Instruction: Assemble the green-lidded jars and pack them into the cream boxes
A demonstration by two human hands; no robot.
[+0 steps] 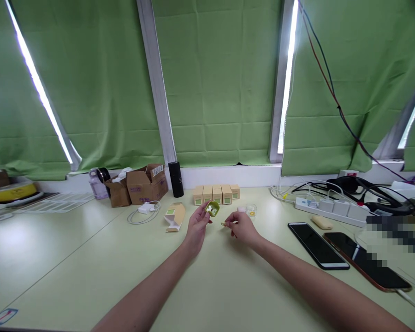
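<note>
My left hand [197, 227] is closed on a small green square case [212, 209], tilted so its hollow inside with whitish parts faces me. To its right, my right hand [241, 227] pinches a tiny yellowish piece [223, 224] between thumb and fingertips; its exact kind is too small to make out. Just beyond that hand sits a clear little container [251, 210] with something yellow in it, beside a small pale pinkish block [241, 209]. An opened cardboard package [174, 217] lies flat to the left of my left hand. The two hands are apart.
Several small kraft boxes [217, 194] stand in rows behind my hands. Farther left are a black bottle [175, 179], a brown carton [147, 183] and a white charger with cable [146, 208]. On the right lie two phones [318, 245] and a power strip [332, 210] with cables.
</note>
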